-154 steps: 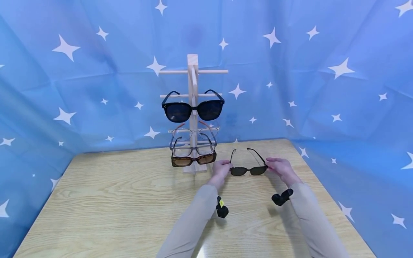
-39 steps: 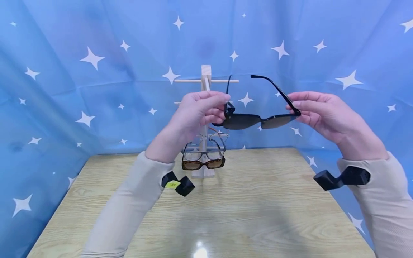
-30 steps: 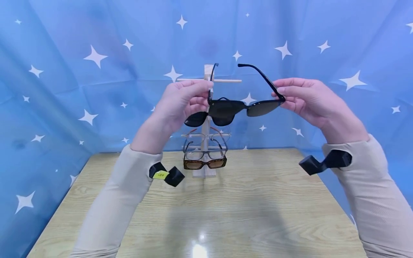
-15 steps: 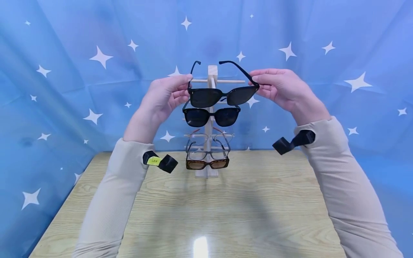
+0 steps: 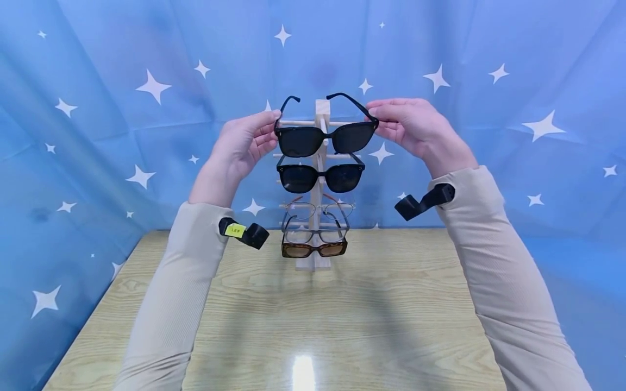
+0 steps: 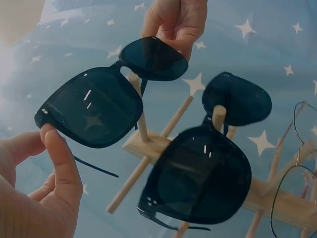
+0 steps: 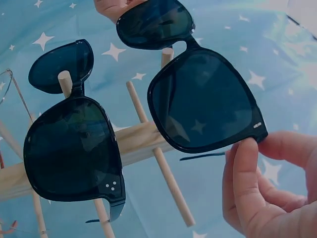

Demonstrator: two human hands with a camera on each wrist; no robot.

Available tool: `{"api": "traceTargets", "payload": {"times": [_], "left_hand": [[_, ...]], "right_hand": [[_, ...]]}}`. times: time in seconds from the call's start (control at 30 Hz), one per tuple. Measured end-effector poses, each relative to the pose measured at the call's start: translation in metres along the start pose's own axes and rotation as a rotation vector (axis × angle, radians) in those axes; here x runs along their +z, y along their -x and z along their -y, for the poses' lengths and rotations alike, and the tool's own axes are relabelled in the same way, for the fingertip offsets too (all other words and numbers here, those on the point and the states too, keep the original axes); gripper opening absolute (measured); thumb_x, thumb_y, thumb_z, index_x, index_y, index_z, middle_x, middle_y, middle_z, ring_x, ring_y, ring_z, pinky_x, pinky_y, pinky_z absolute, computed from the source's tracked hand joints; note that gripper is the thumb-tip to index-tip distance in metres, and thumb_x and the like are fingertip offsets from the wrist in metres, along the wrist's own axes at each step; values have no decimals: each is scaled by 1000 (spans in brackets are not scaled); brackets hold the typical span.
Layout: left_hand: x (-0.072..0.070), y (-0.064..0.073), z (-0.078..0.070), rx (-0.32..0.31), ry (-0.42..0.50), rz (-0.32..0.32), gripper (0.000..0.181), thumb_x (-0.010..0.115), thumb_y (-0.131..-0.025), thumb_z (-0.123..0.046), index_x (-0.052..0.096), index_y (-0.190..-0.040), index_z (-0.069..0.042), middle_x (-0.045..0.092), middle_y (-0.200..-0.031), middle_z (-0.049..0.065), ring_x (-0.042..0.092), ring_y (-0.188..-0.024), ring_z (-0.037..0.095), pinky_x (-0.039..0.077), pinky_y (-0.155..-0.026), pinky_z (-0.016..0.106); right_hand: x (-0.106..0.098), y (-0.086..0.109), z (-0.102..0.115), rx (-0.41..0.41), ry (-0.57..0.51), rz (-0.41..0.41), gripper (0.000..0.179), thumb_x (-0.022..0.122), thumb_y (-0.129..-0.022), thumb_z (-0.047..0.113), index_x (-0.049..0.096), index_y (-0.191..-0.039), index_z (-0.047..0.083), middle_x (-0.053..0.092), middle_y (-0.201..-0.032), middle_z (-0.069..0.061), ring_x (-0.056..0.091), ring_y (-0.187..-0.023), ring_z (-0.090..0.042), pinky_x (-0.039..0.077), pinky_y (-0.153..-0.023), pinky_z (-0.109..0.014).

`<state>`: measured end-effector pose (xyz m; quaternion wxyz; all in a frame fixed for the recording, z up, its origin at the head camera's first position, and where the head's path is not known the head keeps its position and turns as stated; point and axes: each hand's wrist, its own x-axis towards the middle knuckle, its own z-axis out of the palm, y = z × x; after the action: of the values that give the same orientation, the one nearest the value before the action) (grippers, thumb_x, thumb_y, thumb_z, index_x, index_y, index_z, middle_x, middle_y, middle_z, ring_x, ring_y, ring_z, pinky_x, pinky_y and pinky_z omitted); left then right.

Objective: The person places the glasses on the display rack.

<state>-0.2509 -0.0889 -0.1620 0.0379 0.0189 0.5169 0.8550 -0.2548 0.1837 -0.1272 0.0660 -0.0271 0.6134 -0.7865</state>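
Black sunglasses point(image 5: 299, 142) with dark lenses and unfolded temples are held up level at the top of a wooden eyewear stand point(image 5: 321, 107). My left hand point(image 5: 239, 142) pinches their left hinge corner between thumb and fingers. At the opposite corner my right hand point(image 5: 415, 127) pinches the other hinge. In the right wrist view the bridge sits right at the tip of the top front peg point(image 7: 167, 55), and the temples point back past the top crossbar. Directly below, a second pair of black sunglasses point(image 5: 299, 178) with small dots at the corners rests on the stand.
Lower on the stand hang thin metal-framed glasses point(image 5: 313, 209), grey-framed clear glasses point(image 5: 299, 235) and tortoiseshell sunglasses point(image 5: 297, 251). The stand's base rests near the back of the wooden table point(image 5: 254, 315). Behind is a blue star-patterned curtain point(image 5: 469, 32).
Both hands picked the black sunglasses up from the table right of the stand. They carried them up and left, levelling them in front of the stand's top; lately they shifted slightly left and up.
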Motion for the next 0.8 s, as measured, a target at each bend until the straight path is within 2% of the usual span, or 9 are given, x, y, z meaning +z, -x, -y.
{"api": "traceTargets", "payload": {"times": [0.1, 0.27, 0.57, 0.8], "left_hand": [[-1, -5, 2, 2, -7, -16, 37, 73, -82, -11, 60, -115, -3, 61, -75, 6, 57, -53, 13, 53, -53, 17], [-3, -10, 6, 3, -13, -29, 27, 73, -82, -12, 63, -106, -3, 61, -74, 7, 57, -53, 13, 52, -53, 17], [-3, -13, 5, 4, -18, -52, 31, 73, -82, -10, 61, -109, -2, 59, -74, 7, 56, -52, 13, 52, -52, 17], [-4, -13, 7, 4, -33, -54, 25, 73, -82, -11, 63, -102, -2, 59, -73, 7, 56, -51, 13, 52, -52, 17]], "right_hand": [[0, -3, -1, 6, 3, -9, 12, 69, -82, -2, 68, -93, 0, 66, -82, -12, 64, -64, -19, 55, -59, -22], [0, -7, -5, 16, 22, -24, 8, 70, -81, -1, 69, -90, 1, 66, -78, -12, 63, -60, -19, 55, -57, -21], [0, -11, -6, 38, 35, -36, 13, 71, -81, 1, 68, -93, 1, 65, -80, -11, 62, -60, -18, 55, -57, -21], [0, -12, -8, 60, 26, -28, 10, 70, -81, 1, 68, -91, 1, 65, -78, -11, 62, -61, -18, 55, -58, -21]]}}
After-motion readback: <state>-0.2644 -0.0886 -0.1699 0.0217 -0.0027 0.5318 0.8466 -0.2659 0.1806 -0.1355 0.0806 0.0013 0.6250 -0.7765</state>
